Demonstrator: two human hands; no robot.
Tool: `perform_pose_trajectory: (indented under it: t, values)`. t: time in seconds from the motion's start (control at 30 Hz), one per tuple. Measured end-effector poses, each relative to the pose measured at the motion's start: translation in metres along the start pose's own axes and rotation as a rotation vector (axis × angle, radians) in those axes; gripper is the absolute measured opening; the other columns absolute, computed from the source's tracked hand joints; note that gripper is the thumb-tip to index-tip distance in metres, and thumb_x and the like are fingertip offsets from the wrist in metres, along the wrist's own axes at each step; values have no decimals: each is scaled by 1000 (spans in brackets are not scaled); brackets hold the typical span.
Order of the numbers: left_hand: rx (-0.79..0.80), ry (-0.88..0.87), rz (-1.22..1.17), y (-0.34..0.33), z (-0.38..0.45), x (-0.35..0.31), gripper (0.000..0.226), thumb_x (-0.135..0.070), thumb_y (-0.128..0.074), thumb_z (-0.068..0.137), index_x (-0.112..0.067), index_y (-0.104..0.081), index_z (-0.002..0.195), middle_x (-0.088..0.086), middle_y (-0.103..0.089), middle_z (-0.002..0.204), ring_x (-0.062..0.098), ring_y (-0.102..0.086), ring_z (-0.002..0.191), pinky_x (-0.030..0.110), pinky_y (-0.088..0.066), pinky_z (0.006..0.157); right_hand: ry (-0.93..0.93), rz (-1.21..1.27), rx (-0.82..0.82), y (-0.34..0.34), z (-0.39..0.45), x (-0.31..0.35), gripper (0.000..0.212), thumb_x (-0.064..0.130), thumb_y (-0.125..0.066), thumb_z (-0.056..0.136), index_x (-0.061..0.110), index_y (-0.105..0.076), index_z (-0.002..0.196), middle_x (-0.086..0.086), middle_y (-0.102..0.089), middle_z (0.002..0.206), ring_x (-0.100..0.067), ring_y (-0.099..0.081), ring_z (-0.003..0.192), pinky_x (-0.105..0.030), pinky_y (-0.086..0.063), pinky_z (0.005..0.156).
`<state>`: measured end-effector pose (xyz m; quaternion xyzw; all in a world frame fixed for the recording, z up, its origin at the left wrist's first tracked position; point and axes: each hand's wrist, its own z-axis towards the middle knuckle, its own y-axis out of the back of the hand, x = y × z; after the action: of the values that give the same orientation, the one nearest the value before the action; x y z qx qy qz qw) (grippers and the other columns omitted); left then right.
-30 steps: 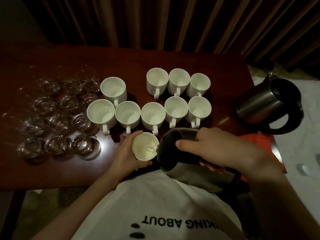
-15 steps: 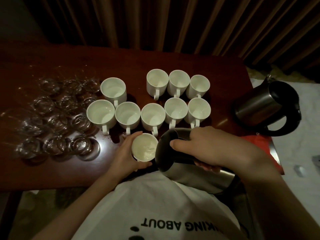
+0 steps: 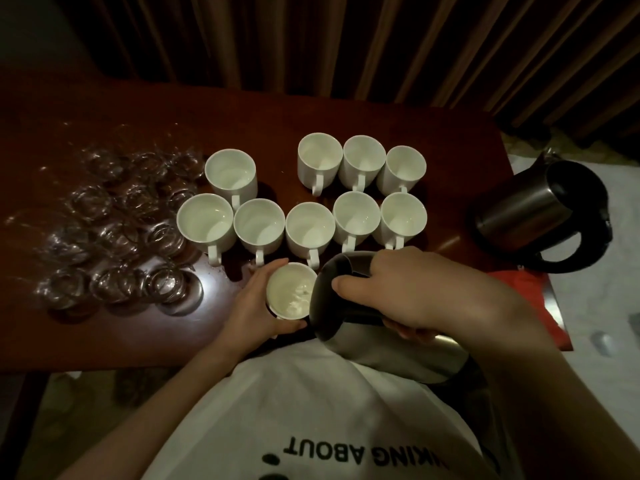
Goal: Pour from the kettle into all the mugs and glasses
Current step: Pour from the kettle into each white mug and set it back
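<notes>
Ten mugs: nine white mugs stand in two rows just beyond the hands; the tenth, the held mug, sits at the near table edge.
Left hand: the left hand wraps the held mug's outer side, fingers and thumb curled round its wall.
Right hand: the right hand grips the kettle's dark handle, thumb on top, fingers curled underneath.
Kettle: the kettle is tipped toward the left hand, its mouth at the held mug's rim; rippled liquid shows inside that mug.
Glasses: a cluster of clear glasses lies well out past the left hand; whether they hold liquid I cannot tell.
Second kettle: another kettle rests beyond the right hand, apart from the work.
Pouring well: keep the spout over the mug's centre, tilt slowly, and hold the mug steady against the table.
Stopping: level the kettle before liquid nears the rim, so nothing spills onto the white shirt below.
</notes>
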<state>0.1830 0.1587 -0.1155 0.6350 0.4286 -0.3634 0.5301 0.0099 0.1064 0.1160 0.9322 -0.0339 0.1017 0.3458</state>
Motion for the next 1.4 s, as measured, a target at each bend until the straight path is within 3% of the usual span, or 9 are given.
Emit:
perform_pose_trajectory:
  t: [0.4,0.6,0.67,0.8,0.97,1.07,1.17,1.3,1.4]
  values:
    - [0,-9,-15,1,-1,-4,90,-48,-82,45,-50,-41,125,-29,-48,129,-3,-48,119,16,-41,93,40,-57,-24,-3,-2,4,47,49,-40,94,17,-44,60,0,-47,57,-13,-45,52,-31,-45,67]
    - [0,-1,-11,0,-1,-6,92,-51,-81,45,-47,-41,127,-27,-48,128,-1,-50,117,17,-42,91,75,-114,-26,-9,3,3,37,50,-38,94,19,-58,91,2,-49,71,-13,-47,66,-28,-33,55]
    - [-5,1,-15,0,-2,-7,90,-52,-81,44,-50,-41,125,-29,-48,126,-1,-51,114,19,-44,90,94,-140,-48,-11,3,3,39,50,-37,94,18,-58,90,3,-48,72,-12,-44,64,-27,-31,53]
    - [-8,14,-27,0,-2,-8,90,-52,-82,43,-51,-41,124,-24,-50,127,1,-52,116,26,-47,93,73,-76,-59,-11,3,2,37,52,-40,92,22,-59,102,4,-51,78,-15,-50,73,-29,-35,61]
    - [-25,30,-20,1,-3,-8,91,-50,-83,42,-54,-42,123,-21,-52,128,5,-51,119,39,-50,95,81,53,-81,-11,-1,-14,38,54,-43,91,24,-53,70,6,-49,62,-9,-47,59,-27,-34,55]
    - [-18,22,1,0,-3,-8,91,-50,-85,43,-55,-42,123,-18,-52,130,5,-49,122,41,-48,99,93,78,-91,-15,-1,-25,38,56,-43,91,24,-57,74,5,-50,57,-6,-47,54,-26,-32,52]
    - [-23,35,3,0,-3,-8,93,-46,-88,44,-53,-44,125,-18,-53,129,5,-50,121,45,-49,98,96,106,-129,-22,0,-35,45,59,-45,89,23,-50,63,5,-49,53,-6,-47,51,-26,-32,51]
    - [-26,50,16,0,-4,-8,96,-46,-89,43,-47,-45,128,-15,-54,129,9,-52,120,48,-51,96,85,231,-197,-30,2,-51,55,60,-49,86,18,-48,50,1,-50,43,-6,-47,40,-27,-40,56]
    - [-36,43,57,1,-2,-9,97,-49,-88,42,-48,-42,128,-11,-53,130,10,-52,119,45,-49,98,85,351,-227,-38,5,-62,55,58,-51,85,18,-48,46,10,-52,35,-5,-49,33,-30,-46,56]
